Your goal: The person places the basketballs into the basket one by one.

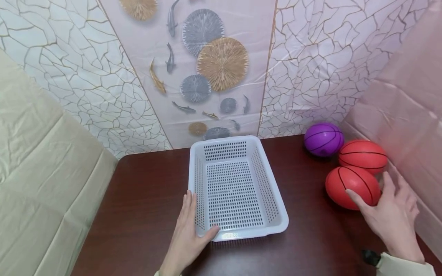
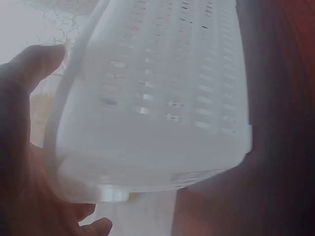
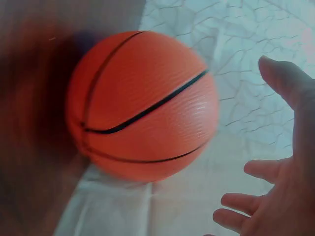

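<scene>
A white perforated plastic basket (image 1: 241,234) stands in the middle of the dark table, with nothing inside it. At its near left corner is my left hand (image 1: 186,232); the fingers lie straight along the left side and the thumb reaches over the near rim. The left wrist view shows the hand around the basket's corner (image 2: 147,152). On the right, my right hand (image 1: 393,211) is spread beside the nearer red toy basketball (image 1: 352,188). In the right wrist view, a gap shows between the fingers and that ball (image 3: 142,108).
Behind the nearer ball sits another red ball (image 1: 362,155), close to the cloth wall on the right. A purple ball (image 1: 324,140) lies at the table's back edge. Patterned cloth (image 1: 221,107) hangs behind the table (image 1: 145,199), and beige cloth (image 1: 45,161) on the left.
</scene>
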A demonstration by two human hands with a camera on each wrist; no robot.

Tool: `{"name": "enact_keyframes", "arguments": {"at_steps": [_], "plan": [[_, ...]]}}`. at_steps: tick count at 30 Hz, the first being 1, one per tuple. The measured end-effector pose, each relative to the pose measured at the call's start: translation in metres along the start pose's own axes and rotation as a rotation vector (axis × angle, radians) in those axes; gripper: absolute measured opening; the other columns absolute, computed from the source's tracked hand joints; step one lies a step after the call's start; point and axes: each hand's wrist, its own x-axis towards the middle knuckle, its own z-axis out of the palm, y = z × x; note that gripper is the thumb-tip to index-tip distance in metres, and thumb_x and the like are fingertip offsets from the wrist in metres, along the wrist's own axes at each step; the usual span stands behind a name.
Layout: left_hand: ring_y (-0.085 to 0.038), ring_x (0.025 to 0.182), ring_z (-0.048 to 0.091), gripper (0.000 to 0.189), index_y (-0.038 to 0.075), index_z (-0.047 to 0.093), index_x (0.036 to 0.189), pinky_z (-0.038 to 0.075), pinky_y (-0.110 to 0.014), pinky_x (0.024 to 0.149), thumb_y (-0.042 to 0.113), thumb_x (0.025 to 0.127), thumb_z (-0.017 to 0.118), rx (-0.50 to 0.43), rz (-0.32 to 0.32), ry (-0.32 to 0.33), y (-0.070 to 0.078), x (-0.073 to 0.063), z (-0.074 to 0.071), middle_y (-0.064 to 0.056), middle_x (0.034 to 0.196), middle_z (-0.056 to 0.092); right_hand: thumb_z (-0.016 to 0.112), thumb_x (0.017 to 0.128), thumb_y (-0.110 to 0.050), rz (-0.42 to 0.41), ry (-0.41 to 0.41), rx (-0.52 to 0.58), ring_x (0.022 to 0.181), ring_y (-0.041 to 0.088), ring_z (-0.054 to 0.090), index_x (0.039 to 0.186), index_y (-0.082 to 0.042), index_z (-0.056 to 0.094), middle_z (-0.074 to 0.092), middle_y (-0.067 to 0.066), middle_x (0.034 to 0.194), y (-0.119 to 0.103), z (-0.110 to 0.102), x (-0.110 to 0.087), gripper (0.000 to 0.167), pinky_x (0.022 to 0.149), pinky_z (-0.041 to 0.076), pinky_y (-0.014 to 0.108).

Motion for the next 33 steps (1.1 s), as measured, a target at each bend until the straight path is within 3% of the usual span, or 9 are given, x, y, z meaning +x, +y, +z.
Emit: {"name": "enact_keyframes", "arguments": {"at_steps": [10,17,23,33], "plan": [[-0.024,0.148,0.004,0.121,0.009,0.012,0.157,0.024,-0.059,0.11,0.069,0.071,0.072,-0.033,-0.051,-0.006,-0.006,-0.003,0.006,0.002,0.163,-0.002,0.065,0.083,-0.058,0.089,-0.079,0.006,0.13,0.063,0.005,0.153,0.004,0.003,-0.003,0.04,0.15,0.017,0.015,0.002,0.112,0.092,0.009,0.077],[-0.026,0.146,0.011,0.126,0.009,0.008,0.157,0.027,-0.058,0.108,0.068,0.068,0.075,-0.091,-0.123,-0.012,-0.009,-0.005,0.006,0.005,0.163,-0.006,0.071,0.078,-0.057,0.081,-0.053,0.011,0.127,0.063,0.011,0.153,0.002,0.006,0.003,0.04,0.149,0.013,0.025,0.006,0.115,0.09,0.012,0.077],[-0.032,0.145,0.015,0.125,0.011,0.006,0.157,0.027,-0.062,0.107,0.069,0.069,0.074,-0.072,-0.133,-0.013,-0.011,-0.005,0.007,0.008,0.162,-0.006,0.076,0.077,-0.051,0.089,-0.023,0.02,0.126,0.062,0.015,0.153,0.0,0.011,0.008,0.038,0.148,0.014,0.032,0.005,0.113,0.088,0.017,0.076],[-0.035,0.144,0.019,0.125,0.012,0.007,0.157,0.028,-0.064,0.105,0.072,0.068,0.072,-0.048,-0.157,-0.023,-0.01,-0.004,0.006,0.011,0.162,-0.006,0.08,0.072,-0.052,0.091,-0.019,0.057,0.124,0.061,0.016,0.154,0.0,0.005,0.009,0.036,0.148,0.016,0.038,0.011,0.122,0.085,0.018,0.076]]}}
